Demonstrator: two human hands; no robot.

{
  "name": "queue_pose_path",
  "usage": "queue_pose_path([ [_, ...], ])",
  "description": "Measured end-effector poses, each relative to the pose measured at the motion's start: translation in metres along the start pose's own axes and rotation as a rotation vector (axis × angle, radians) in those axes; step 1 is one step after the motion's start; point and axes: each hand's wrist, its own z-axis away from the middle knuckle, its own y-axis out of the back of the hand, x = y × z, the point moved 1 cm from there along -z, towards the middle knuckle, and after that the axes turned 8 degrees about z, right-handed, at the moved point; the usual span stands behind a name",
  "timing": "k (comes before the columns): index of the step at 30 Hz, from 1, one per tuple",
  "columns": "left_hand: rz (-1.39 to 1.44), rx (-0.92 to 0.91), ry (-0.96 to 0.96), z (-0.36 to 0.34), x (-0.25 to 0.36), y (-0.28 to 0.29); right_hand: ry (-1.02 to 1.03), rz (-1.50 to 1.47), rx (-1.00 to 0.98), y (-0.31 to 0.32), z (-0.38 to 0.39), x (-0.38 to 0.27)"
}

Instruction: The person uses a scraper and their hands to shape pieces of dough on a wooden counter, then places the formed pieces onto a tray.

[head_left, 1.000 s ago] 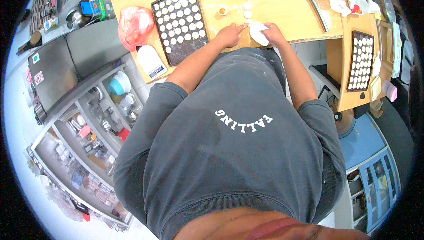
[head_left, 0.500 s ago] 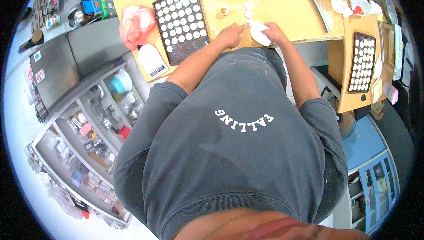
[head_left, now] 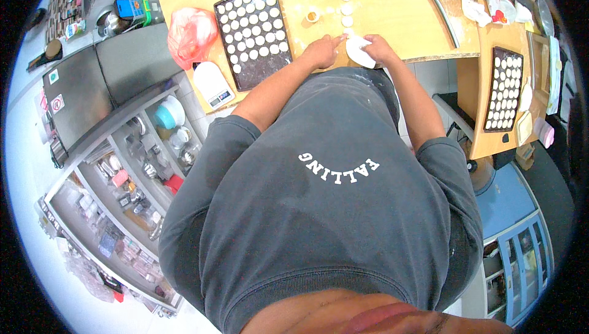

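Observation:
At the table's near edge my right hand (head_left: pixel 380 50) grips a limp white piece (head_left: pixel 359 53), dough or cloth, I cannot tell which. It hangs down toward my body. Just left of it is my left hand (head_left: pixel 324 51), with its index finger stretched to the piece's far tip. Beyond my hands, small pale dough rounds (head_left: pixel 347 10) lie in a short line. A small round cup (head_left: pixel 312 16) with an orange-brown rim stands left of them. Further left, a dark baking tray (head_left: pixel 257 75) carries rows of similar rounds, with a bare strip at its near end.
A white kitchen scale (head_left: pixel 210 83) and a pinkish plastic bag (head_left: pixel 191 36) sit left of the tray. On the right are a curved metal strip (head_left: pixel 437 8) and a second filled tray (head_left: pixel 489 119). Shelves (head_left: pixel 123 150) with containers stand lower left, a blue cabinet (head_left: pixel 512 199) lower right.
The white piece has shifted slightly and looks a little broader, and my right hand has moved slightly left over it. My left hand stays nearly in place, its finger at the tip.

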Motion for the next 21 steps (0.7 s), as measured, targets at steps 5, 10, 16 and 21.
queue_pose_path([
  [5,0.003,-0.023,0.034,0.0,0.002,0.002,0.033,0.03,0.051,0.013,-0.007,-0.001],
  [10,0.006,0.038,-0.032,-0.004,-0.005,-0.006,-0.012,-0.032,-0.033,0.01,-0.009,0.004],
  [16,0.007,-0.005,0.001,-0.002,0.004,0.003,0.029,0.022,-0.041,0.012,-0.011,0.002],
  [21,0.008,0.029,-0.015,0.0,0.0,0.001,-0.008,-0.053,-0.065,0.016,-0.011,-0.005],
])
